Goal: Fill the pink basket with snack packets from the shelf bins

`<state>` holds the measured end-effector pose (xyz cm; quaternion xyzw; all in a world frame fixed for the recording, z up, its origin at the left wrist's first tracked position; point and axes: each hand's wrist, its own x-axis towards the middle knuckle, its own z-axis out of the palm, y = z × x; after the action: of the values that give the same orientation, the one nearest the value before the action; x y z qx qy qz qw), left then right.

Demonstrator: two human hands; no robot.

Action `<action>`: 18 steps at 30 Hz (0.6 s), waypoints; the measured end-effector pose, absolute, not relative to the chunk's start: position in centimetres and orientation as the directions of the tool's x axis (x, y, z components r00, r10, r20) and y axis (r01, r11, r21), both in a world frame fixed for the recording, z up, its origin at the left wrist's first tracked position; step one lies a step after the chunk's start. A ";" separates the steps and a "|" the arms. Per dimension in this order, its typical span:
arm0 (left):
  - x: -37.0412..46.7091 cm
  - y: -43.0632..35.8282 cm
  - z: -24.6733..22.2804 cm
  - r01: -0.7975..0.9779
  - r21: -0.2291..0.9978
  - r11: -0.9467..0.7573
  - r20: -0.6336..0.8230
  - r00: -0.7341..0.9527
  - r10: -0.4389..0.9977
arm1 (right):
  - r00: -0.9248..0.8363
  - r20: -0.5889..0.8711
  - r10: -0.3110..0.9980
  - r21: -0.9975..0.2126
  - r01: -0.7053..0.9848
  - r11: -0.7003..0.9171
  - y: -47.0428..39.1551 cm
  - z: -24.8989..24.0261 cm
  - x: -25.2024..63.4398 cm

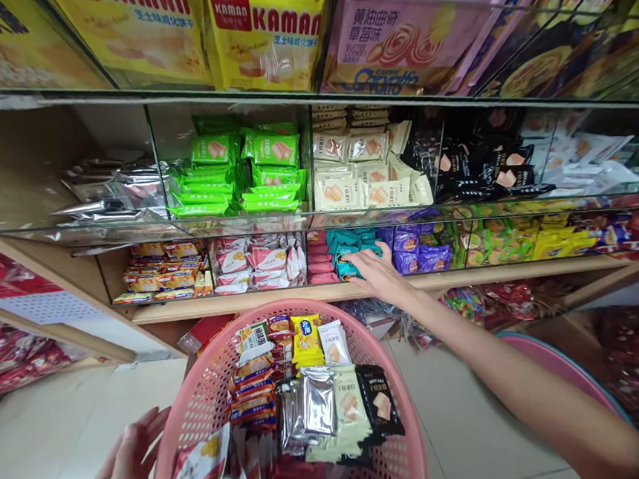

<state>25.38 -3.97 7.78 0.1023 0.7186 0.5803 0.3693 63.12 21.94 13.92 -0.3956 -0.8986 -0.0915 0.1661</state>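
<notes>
My right hand (377, 273) reaches into the lower shelf, its fingers on the teal packets (353, 244); whether it grips one is unclear. Pink-red packets (322, 261) lie just left of them, purple packets (430, 258) to the right. Below, a pink perforated basket (416, 449) holds rows of wrapped snacks: silver packets (317, 403), black packets (380, 405), a yellow packet (307, 340) and red-and-white packets (202, 464). At the basket's left rim is my left hand (136, 451), fingers extended and partly spread, holding nothing visible.
Glass-fronted shelves hold green packets (273, 165), cream packets (370, 177) and large yellow bags (264, 37) above. A wooden shelf edge (224, 307) runs behind the basket. Another round tub (560, 357) stands at the right on the tiled floor (467, 401), behind my right forearm.
</notes>
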 end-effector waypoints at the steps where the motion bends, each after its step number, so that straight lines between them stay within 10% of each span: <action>1: 25.2 -3.9 7.6 -0.273 0.916 0.295 -0.399 -0.704 0.587 | -0.625 0.379 0.683 0.020 0.743 0.669 21.7 14.1 63.1; 8: 24.6 -3.8 6.9 -0.257 0.945 0.201 -0.326 -0.721 0.612 | -0.461 0.425 0.779 -0.374 0.694 0.616 15.4 16.7 62.5; 13: 24.7 -3.8 6.5 -0.210 0.956 0.207 -0.294 -0.719 0.630 | -0.496 0.041 0.867 -0.791 0.514 0.331 5.8 16.9 61.1; 18: 24.8 -3.8 6.0 -0.216 0.950 0.226 -0.311 -0.727 0.612 | -0.666 -0.229 0.710 -0.812 0.533 0.237 -0.6 13.8 60.7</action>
<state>24.82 -3.77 5.98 0.1404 0.7046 0.6060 0.3414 60.74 -0.65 13.75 -0.3979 -0.7809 0.4723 0.0941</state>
